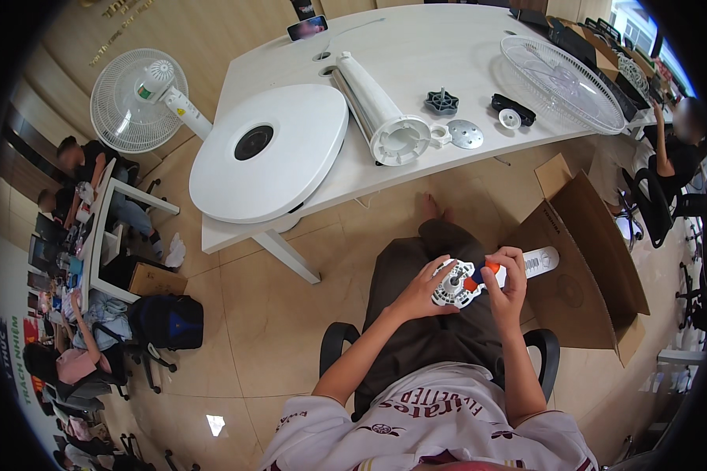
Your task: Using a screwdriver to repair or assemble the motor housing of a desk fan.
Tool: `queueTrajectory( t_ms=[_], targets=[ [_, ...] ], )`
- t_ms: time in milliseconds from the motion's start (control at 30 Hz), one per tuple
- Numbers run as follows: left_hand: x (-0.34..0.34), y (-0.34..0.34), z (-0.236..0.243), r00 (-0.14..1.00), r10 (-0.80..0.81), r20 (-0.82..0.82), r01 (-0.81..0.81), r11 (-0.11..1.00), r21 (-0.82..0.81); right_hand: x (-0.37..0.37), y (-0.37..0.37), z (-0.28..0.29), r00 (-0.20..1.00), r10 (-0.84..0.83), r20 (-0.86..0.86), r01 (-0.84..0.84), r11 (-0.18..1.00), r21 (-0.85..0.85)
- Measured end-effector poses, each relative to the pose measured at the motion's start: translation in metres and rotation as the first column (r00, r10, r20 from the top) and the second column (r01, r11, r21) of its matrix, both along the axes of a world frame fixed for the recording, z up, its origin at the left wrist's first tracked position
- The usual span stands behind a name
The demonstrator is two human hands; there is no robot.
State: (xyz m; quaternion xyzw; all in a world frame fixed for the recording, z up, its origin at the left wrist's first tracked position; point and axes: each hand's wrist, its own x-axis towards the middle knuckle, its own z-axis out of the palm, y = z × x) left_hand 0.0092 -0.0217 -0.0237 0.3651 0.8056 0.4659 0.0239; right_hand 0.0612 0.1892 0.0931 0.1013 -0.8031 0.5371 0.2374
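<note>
My left hand [424,290] is closed round a white fan motor housing [452,290] held over my lap, with a silver shaft at its middle. My right hand [507,279] is closed on an orange and dark blue screwdriver [487,270] at the housing’s right side; its tip is hidden. A white control piece [540,263] sticks out to the right, behind my right hand. On the white table [440,47] lie a white tube stand [381,110], a dark knob [441,100], a round metal plate [465,135] and black and white small parts [513,110].
A white round base [298,137], a fan grille [565,78] and a phone [306,27] are on the table. A fan [137,98] stands behind it. An open cardboard box [573,306] is at my right. People sit at desks on both sides; a backpack [165,322] lies left.
</note>
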Motion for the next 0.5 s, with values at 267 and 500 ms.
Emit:
queueTrajectory(
  t_ms=[267, 500],
  targets=[
    [0.001, 0.000, -0.001, 1.000, 0.005, 0.015, -0.005, 1.000, -0.001, -0.001, -0.012, 0.008, 0.987, 0.084, 0.136, -0.012, 0.888, -0.459],
    [0.001, 0.000, 0.000, 1.000, 0.001, 0.013, -0.001, 1.000, 0.006, 0.000, -0.002, 0.002, 0.997, 0.076, 0.001, -0.075, 0.995, -0.060]
  ],
)
